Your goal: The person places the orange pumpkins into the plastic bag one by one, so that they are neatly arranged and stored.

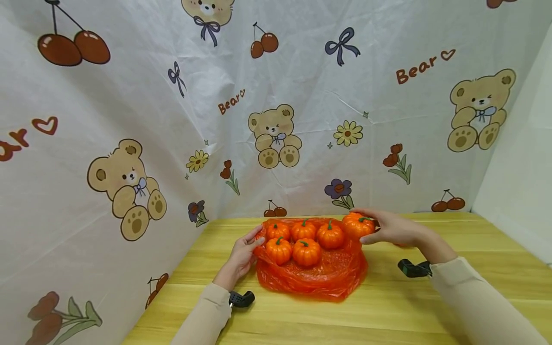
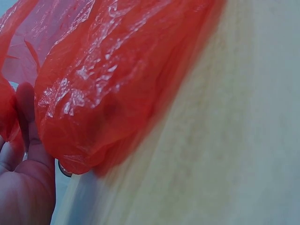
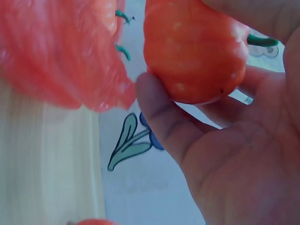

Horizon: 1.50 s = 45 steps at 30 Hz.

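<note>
A small orange pumpkin (image 1: 358, 226) with a green stem is gripped in my right hand (image 1: 390, 227), above the right edge of a thin red plastic bag (image 1: 319, 282). The right wrist view shows the fingers and thumb around this pumpkin (image 3: 197, 51). My left hand (image 1: 242, 251) holds the bag's left rim between thumb and fingers. In the left wrist view the bag (image 2: 108, 89) bulges beside that hand (image 2: 28, 183). Several more orange pumpkins (image 1: 306, 252) sit together in the bag's open mouth, stems mostly upward.
The bag stands on a light wood table (image 1: 302, 321). An orange-red object (image 1: 403, 245) peeks out behind my right wrist, mostly hidden. White sheeting (image 1: 302, 191) printed with bears and flowers rises behind the table and along the left. A plain white wall (image 1: 517, 177) is at the right.
</note>
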### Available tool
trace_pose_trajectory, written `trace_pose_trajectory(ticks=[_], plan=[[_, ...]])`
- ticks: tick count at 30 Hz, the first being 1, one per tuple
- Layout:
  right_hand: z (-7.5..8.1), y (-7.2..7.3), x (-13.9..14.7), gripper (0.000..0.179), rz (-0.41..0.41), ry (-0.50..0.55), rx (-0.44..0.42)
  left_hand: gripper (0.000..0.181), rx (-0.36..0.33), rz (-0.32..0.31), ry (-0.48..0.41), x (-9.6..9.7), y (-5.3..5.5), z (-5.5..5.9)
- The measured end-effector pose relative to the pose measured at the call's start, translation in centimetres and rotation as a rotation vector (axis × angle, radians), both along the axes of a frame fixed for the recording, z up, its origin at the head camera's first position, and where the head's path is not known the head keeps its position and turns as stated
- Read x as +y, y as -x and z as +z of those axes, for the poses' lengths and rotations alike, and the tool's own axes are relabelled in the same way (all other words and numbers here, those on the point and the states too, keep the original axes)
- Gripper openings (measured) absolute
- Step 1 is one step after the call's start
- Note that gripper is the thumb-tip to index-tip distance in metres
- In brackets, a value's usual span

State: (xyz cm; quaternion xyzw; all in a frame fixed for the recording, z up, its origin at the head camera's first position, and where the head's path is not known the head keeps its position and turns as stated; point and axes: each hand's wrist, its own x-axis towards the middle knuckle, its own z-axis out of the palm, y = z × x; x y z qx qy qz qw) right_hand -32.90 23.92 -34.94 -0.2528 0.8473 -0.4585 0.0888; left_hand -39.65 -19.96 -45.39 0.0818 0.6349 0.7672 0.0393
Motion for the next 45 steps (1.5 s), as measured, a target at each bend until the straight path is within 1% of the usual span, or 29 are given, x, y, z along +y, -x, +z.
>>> trace_pose_trajectory(ticks=[2,6,9,12,14,17,21,24,28,35,40,45], plan=[[0.3,-0.1,-0.8,0.086,0.003,-0.017,-0.012,0.055,-0.002,-0.001,0.003,-0.1,-0.1,0.0],[0.8,0.0,-2.2,0.084,-0.025,-0.089,-0.022,0.055,-0.007,-0.006,-0.001,-0.1,-0.2,-0.1],[0.8,0.6,-3.0,0.080,-0.036,-0.120,-0.038,0.055,0.000,-0.013,-0.004,-0.1,-0.1,-0.1],[0.4,1.3,-3.6,0.077,-0.027,-0.144,-0.034,0.056,0.010,-0.015,0.000,-0.1,-0.1,0.0],[0.1,1.8,-3.9,0.078,-0.028,-0.165,-0.020,0.056,0.006,-0.017,-0.003,-0.1,-0.1,0.1],[-0.3,2.4,-4.5,0.080,-0.020,-0.200,0.035,0.055,0.008,-0.015,-0.004,-0.1,-0.1,0.2],[-0.5,2.8,-5.4,0.077,0.005,-0.216,0.086,0.054,0.011,-0.009,-0.004,0.0,0.0,0.2],[-0.7,2.9,-5.8,0.076,0.023,-0.222,0.077,0.054,0.003,-0.008,-0.006,0.0,0.0,0.2],[-1.3,2.9,-6.1,0.080,0.020,-0.266,0.054,0.054,-0.001,-0.010,0.007,0.0,-0.1,0.2],[-1.9,2.8,-6.0,0.079,0.018,-0.393,0.118,0.053,0.007,-0.008,-0.006,-0.1,-0.1,0.2],[-2.2,2.7,-5.9,0.080,0.023,-0.417,0.130,0.055,0.007,-0.010,-0.007,-0.1,0.0,0.2],[-3.1,2.6,-5.8,0.078,0.010,-0.404,0.109,0.055,0.006,-0.006,-0.004,-0.1,-0.1,0.1]])
